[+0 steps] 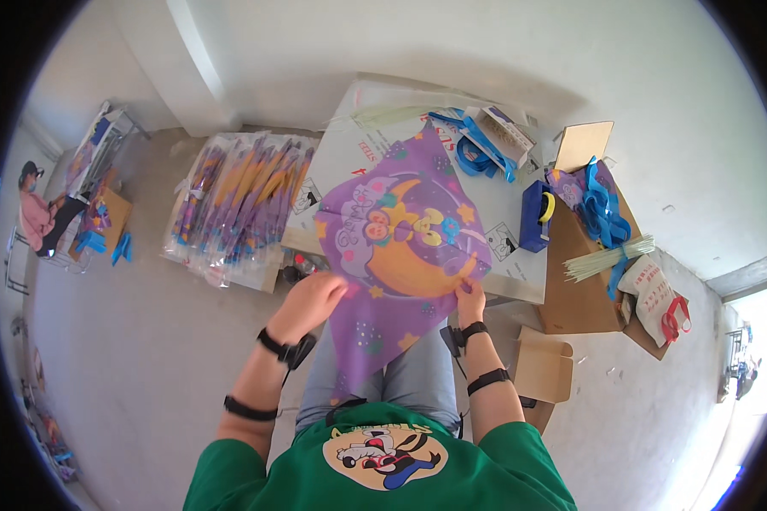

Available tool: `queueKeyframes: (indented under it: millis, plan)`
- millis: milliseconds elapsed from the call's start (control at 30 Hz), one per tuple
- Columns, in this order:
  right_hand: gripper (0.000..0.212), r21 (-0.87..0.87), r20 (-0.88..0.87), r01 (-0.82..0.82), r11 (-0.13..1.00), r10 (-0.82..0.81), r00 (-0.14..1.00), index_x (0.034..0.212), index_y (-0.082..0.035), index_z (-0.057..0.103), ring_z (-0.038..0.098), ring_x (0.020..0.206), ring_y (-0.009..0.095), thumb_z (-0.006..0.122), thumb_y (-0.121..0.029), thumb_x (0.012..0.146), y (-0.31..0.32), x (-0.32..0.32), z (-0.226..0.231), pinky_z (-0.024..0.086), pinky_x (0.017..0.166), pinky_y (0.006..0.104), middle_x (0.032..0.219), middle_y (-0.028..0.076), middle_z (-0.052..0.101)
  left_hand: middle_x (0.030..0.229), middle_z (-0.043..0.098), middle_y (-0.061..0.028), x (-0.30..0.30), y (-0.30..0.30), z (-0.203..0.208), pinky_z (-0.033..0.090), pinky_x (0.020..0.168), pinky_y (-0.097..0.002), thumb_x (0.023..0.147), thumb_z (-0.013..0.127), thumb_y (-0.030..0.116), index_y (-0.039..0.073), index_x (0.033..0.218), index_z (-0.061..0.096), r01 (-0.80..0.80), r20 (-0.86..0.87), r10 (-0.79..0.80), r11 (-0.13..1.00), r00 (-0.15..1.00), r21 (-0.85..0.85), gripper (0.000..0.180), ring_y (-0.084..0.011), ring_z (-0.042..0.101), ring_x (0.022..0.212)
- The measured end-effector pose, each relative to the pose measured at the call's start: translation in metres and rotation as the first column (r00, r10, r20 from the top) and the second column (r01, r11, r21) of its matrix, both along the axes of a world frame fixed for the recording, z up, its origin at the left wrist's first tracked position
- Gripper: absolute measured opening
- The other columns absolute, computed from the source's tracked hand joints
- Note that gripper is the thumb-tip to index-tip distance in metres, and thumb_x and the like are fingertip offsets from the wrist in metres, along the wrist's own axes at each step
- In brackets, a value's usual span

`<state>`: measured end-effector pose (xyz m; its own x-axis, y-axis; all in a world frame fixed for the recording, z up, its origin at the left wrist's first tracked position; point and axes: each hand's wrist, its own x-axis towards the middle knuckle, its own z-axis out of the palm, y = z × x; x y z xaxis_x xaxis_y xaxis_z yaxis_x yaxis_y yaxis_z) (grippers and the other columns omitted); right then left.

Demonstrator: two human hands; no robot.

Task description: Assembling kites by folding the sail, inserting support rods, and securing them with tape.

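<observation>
A purple diamond-shaped kite (400,264), printed with a yellow moon, stars and cartoon figures, is spread in front of me. Its far part is over the table and its near corner hangs toward my lap. My left hand (309,304) is closed at the kite's left edge, its fingertips partly hidden. At the lower right edge, my right hand (470,303) pinches the kite between thumb and fingers. The white table (520,277) lies beneath, with printed sheeting on top.
Blue ribbon (475,158) lies by a small box (507,136). A blue tape dispenser (534,217) stands at the table's right edge. Right of it, a carton (571,302) bears pale sticks (609,258). Bagged kites (239,200) are stacked left. A person (38,213) sits far left.
</observation>
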<state>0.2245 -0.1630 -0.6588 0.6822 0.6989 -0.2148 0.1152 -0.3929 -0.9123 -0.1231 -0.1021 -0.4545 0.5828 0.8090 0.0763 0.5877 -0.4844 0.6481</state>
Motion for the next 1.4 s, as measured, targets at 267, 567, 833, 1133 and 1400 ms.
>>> queueKeyframes:
  millis: [267, 567, 833, 1133, 1400]
  plan:
    - [0.039, -0.152, 0.164, -0.059, 0.987, 0.084, 0.983, 0.115, -0.008, 0.061, 0.060, 0.093, 0.027, 0.069, -0.012, 0.077, 0.002, 0.009, 0.009, 0.049, 0.081, 0.0355, 0.104, 0.013, 0.063, 0.127, 0.053, -0.0153, 0.105, 0.095, -0.127, 0.042, 0.098, -0.0431, 0.089, 0.057, 0.014, 0.003, 0.123, 0.052, 0.110, -0.097, -0.084, 0.949, 0.992, 0.294, 0.036, -0.0347, 0.050, 0.119]
    - [0.037, -0.201, 0.714, -0.369, 0.908, 0.393, 0.579, 0.119, -0.002, 0.055, 0.052, 0.113, 0.036, 0.060, -0.008, 0.083, 0.052, 0.011, 0.053, 0.041, 0.098, 0.0440, 0.119, 0.018, 0.056, 0.139, 0.044, -0.0131, 0.139, 0.114, -0.185, 0.032, 0.109, -0.0441, 0.093, 0.053, 0.025, 0.005, 0.130, 0.050, 0.159, -0.252, -0.089, 0.948, 0.964, 0.274, 0.042, -0.0318, 0.040, 0.130]
    - [0.042, -0.234, 0.745, -0.586, 0.776, 0.530, 0.405, 0.124, -0.003, 0.054, 0.050, 0.121, 0.031, 0.061, -0.015, 0.085, 0.082, -0.003, 0.024, 0.038, 0.103, 0.0447, 0.125, 0.014, 0.056, 0.141, 0.042, -0.0136, 0.135, 0.109, -0.185, 0.028, 0.110, -0.0452, 0.093, 0.055, 0.028, 0.009, 0.129, 0.051, 0.092, -0.209, -0.049, 0.975, 0.977, 0.204, 0.041, -0.0312, 0.034, 0.135]
    - [0.043, -0.383, 0.690, -0.508, 0.772, 0.604, 0.399, 0.125, -0.007, 0.054, 0.049, 0.117, 0.026, 0.063, -0.023, 0.086, 0.085, -0.001, 0.035, 0.037, 0.102, 0.0488, 0.112, 0.009, 0.055, 0.134, 0.047, -0.0128, 0.141, 0.110, -0.177, 0.031, 0.106, -0.0503, 0.090, 0.057, 0.032, 0.013, 0.127, 0.053, 0.063, -0.275, 0.007, 0.967, 0.961, 0.248, 0.042, -0.0332, 0.042, 0.126]
    - [0.047, -0.502, 0.670, -0.500, 0.705, 0.683, 0.291, 0.129, -0.009, 0.052, 0.043, 0.127, 0.028, 0.062, -0.026, 0.087, 0.075, 0.000, 0.045, 0.031, 0.107, 0.0527, 0.128, 0.011, 0.049, 0.139, 0.042, -0.0180, 0.139, 0.097, -0.182, 0.023, 0.109, -0.0557, 0.090, 0.055, 0.038, 0.012, 0.131, 0.051, 0.098, -0.361, 0.007, 0.957, 0.933, 0.273, 0.049, -0.0371, 0.035, 0.133]
